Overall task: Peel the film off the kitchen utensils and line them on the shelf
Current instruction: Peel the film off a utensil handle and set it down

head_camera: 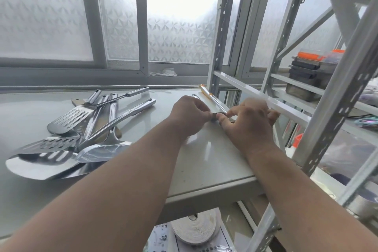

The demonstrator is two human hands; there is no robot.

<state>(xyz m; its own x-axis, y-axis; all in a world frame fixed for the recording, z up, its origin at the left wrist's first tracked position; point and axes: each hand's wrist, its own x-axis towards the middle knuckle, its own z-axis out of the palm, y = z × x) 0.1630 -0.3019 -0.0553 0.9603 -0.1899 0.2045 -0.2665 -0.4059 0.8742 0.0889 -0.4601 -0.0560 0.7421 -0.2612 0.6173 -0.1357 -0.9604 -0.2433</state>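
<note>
Both hands meet over the right end of the shelf [204,161]. The left hand [189,113] and right hand [249,120] each pinch a metal utensil [217,111] that lies near the shelf's right edge. A pile of spatulas [81,129] rests on the shelf's left part, well apart from the hands.

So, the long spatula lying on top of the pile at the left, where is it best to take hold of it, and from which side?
Probably the handle end with the hanging hole. This spatula lies on top of the pile; its handle points back-right and sticks out clear of the others. Come from the right, where both hands are, and pinch the handle across its width. Its blade at the front overlaps other blades, so it is harder to grip.
</note>
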